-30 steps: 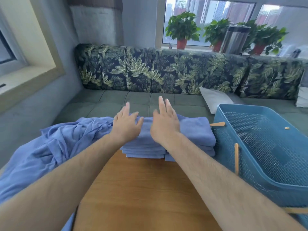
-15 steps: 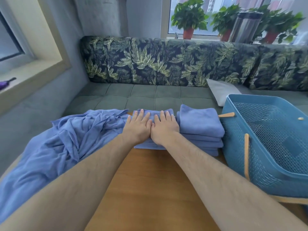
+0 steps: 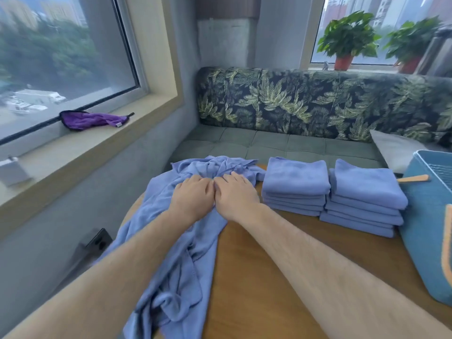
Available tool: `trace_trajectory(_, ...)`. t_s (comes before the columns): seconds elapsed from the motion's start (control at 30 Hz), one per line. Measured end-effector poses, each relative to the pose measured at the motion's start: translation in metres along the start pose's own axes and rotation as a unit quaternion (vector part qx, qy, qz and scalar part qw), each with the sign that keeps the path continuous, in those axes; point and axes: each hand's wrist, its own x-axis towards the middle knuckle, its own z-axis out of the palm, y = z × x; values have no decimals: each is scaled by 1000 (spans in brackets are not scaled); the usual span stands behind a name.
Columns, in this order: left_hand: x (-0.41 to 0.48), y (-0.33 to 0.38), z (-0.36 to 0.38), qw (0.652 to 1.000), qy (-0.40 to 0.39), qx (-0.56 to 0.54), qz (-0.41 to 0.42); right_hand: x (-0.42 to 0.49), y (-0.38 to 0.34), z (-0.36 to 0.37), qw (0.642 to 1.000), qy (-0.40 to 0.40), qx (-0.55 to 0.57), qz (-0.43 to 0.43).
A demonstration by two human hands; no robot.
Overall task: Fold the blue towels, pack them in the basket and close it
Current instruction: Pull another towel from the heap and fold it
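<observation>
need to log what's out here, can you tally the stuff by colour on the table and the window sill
Blue: 4, a left stack of folded towels, a right stack of folded towels, an unfolded heap of towels, a basket
Purple: 1, a cloth on the sill
Total: 5

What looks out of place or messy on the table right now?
Only the unfolded blue towels stand out: a crumpled heap trailing over the table's left edge, under both hands. The two folded stacks beside the basket look neat.
</observation>
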Motion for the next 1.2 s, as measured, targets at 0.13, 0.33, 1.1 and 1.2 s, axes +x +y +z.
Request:
trace_trajectory(0.13, -27, -56, 0, 994, -13, 93, -57, 2, -44, 29, 998, -53, 12, -23)
trace_trajectory(0.33, -46, -89, 3, 990, -40, 130, -40, 3, -63, 49, 995, -100, 23, -20)
trace_trajectory(1.1, -94, 10, -2, 968, 30, -231, 88, -59, -4, 7, 825, 27, 506, 250)
trace_trajectory(1.2, -87, 20, 15, 984, 33, -158, 72, -94, 17, -1, 843, 42, 478, 245)
